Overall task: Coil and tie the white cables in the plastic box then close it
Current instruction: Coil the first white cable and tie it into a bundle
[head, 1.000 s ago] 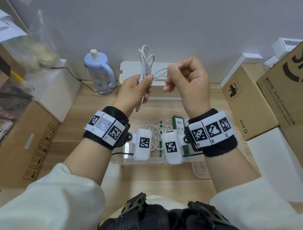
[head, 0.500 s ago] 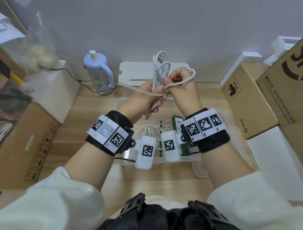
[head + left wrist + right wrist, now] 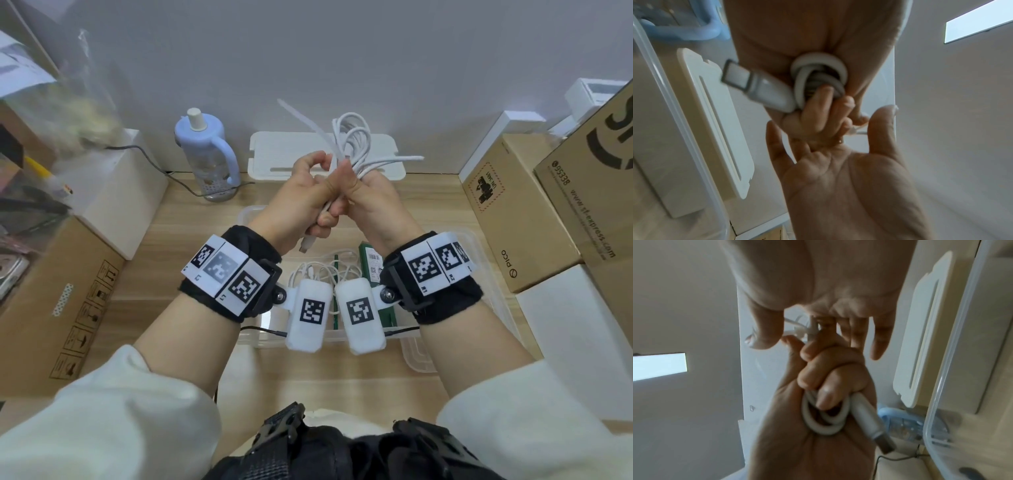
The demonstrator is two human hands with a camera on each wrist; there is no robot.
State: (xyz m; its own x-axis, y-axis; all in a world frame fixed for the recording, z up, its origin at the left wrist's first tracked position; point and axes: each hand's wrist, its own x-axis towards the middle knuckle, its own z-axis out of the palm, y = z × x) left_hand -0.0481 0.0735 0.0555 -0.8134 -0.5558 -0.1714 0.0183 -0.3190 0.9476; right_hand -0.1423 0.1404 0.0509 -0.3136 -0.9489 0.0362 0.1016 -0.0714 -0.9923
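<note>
Above the clear plastic box (image 3: 481, 241), my right hand (image 3: 371, 195) grips a coiled white cable (image 3: 352, 144). Its loops stick up past the fist. The right wrist view shows those fingers curled round the coil (image 3: 826, 420), and the USB plug (image 3: 875, 423) hangs out below. My left hand (image 3: 320, 168) presses against the right one and pinches a thin white tie (image 3: 301, 116) at the bundle. One tie end points up-left and the other sticks out to the right. More loose white cables (image 3: 318, 274) and a green item (image 3: 370, 263) lie in the box. A white lid (image 3: 274, 154) leans on the wall behind.
A pale blue bottle (image 3: 209, 154) stands at the back left with a dark cord beside it. Cardboard boxes (image 3: 513, 219) crowd the right side. Another carton (image 3: 58, 291) and a white box (image 3: 120, 192) sit on the left. A clear plastic piece (image 3: 418, 356) lies by the box's near right corner.
Both hands have closed in until they touch around the bundle. The tie end that lay out to the left now points up-left, and its other end sticks out right.
</note>
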